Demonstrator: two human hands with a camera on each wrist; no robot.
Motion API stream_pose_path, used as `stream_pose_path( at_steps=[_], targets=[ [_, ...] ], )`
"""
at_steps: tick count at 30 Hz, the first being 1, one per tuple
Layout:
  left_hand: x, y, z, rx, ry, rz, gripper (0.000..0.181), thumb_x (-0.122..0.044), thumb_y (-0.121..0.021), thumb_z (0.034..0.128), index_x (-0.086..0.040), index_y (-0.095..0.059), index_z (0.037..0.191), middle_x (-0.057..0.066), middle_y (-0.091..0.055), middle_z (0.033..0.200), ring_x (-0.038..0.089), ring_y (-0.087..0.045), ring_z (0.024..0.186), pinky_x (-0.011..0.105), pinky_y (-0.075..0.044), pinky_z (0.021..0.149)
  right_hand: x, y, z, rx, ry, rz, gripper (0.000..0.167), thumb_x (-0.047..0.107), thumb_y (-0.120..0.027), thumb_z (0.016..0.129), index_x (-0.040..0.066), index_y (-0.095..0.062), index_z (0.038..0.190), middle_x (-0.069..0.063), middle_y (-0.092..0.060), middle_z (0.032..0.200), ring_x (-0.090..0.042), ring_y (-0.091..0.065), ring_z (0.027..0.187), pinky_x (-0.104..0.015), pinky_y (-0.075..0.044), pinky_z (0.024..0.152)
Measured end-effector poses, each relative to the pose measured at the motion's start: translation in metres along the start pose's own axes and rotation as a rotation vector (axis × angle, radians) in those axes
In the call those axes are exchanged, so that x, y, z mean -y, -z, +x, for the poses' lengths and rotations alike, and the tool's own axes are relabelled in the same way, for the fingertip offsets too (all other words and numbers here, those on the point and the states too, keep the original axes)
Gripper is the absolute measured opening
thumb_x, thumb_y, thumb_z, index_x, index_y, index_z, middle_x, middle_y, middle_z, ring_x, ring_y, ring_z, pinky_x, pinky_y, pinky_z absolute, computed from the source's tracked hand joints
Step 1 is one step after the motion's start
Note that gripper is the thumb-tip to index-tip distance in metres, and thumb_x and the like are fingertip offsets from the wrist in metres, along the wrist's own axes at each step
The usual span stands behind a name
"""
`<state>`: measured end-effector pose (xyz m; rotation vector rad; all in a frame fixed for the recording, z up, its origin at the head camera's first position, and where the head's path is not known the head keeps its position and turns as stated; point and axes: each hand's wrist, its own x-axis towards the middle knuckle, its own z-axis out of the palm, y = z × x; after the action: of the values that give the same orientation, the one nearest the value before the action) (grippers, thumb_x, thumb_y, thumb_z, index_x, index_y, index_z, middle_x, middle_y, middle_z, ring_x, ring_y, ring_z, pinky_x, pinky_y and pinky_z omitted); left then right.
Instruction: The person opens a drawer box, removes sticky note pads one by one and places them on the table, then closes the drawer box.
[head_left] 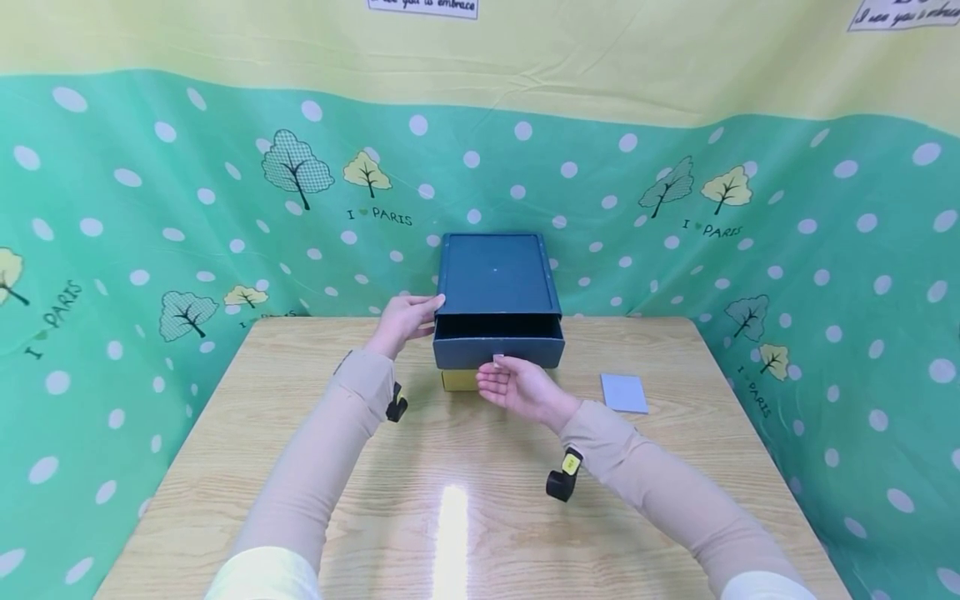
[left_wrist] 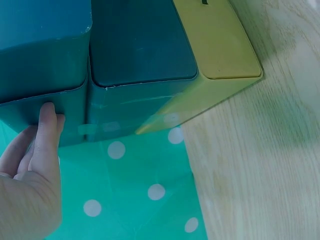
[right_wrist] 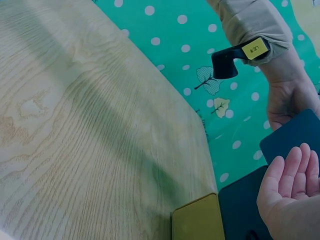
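A stacked drawer unit (head_left: pixel 497 271) stands at the back of the table, dark blue-green above and yellow at the bottom. Its top drawer (head_left: pixel 459 353) is pulled partly out, and the inside looks dark. On the unit's left side rests my left hand (head_left: pixel 408 321), the fingers fairly straight against the wall in the left wrist view. My right hand (head_left: pixel 525 390) is at the middle of the drawer's front, thumb and forefinger pinching its pull; the other fingers are loosely bent. The pull itself is mostly hidden. Below, the yellow drawer (left_wrist: pixel 232 55) is closed.
A flat pale-blue square (head_left: pixel 624 393) lies on the wooden table (head_left: pixel 375 500), right of the unit. A polka-dot curtain (head_left: pixel 630 242) hangs close behind and along both sides. Black wrist cameras (head_left: pixel 564 477) stick out below both forearms.
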<state>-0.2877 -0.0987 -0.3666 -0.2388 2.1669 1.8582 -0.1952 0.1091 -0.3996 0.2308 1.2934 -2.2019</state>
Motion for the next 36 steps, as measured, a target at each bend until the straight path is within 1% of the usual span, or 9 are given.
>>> stream_pose_path(
  at_steps=[7,11,18,29,36],
  targets=[
    [-0.0008,-0.0003,-0.0001,0.001,0.002,-0.011,0.054,-0.03,-0.063,0.092,0.0,-0.05,0.135,0.017,-0.046,0.142,0.031,-0.051,0.126,0.041,-0.048,0.102,0.0024,0.0016,0.0022,-0.001,0.009,0.007,0.029,0.019,-0.033,0.104,0.001,-0.054,0.096,-0.01,-0.059,0.098,-0.015,-0.061,0.088,-0.042,-0.029,0.117],
    [-0.0008,0.0002,-0.0002,-0.002,0.001,-0.011,0.054,-0.03,-0.063,0.092,0.0,-0.05,0.135,0.017,-0.046,0.142,0.031,-0.051,0.125,0.041,-0.048,0.102,0.0034,0.0013,0.0029,0.0,0.007,0.003,0.029,0.019,-0.032,0.104,0.001,-0.054,0.096,-0.009,-0.059,0.098,-0.014,-0.061,0.088,-0.042,-0.03,0.117],
    [-0.0005,0.0009,0.0007,-0.004,-0.001,0.008,0.054,-0.031,-0.063,0.092,-0.001,-0.05,0.135,0.017,-0.047,0.141,0.03,-0.052,0.125,0.038,-0.051,0.099,0.0051,0.0007,0.0041,0.011,0.014,0.005,0.029,0.019,-0.032,0.104,0.001,-0.054,0.095,-0.007,-0.06,0.092,-0.014,-0.062,0.086,-0.042,-0.029,0.117],
    [0.0002,0.0007,0.0017,-0.001,-0.003,0.007,0.054,-0.03,-0.063,0.0921,0.001,-0.05,0.134,0.018,-0.047,0.141,0.032,-0.051,0.126,0.039,-0.049,0.101,0.0063,0.0009,0.008,0.02,0.025,-0.005,0.03,0.019,-0.032,0.104,0.002,-0.054,0.094,-0.005,-0.061,0.087,-0.013,-0.062,0.084,-0.042,-0.028,0.117],
    [0.001,0.0004,0.0005,0.003,-0.009,0.013,0.054,-0.03,-0.062,0.0923,0.002,-0.049,0.135,0.018,-0.046,0.142,0.032,-0.05,0.127,0.039,-0.049,0.101,0.0082,0.0016,0.0099,0.0,0.03,-0.021,0.03,0.019,-0.032,0.104,0.002,-0.054,0.096,-0.006,-0.061,0.089,-0.013,-0.062,0.085,-0.042,-0.031,0.116]
  ],
)
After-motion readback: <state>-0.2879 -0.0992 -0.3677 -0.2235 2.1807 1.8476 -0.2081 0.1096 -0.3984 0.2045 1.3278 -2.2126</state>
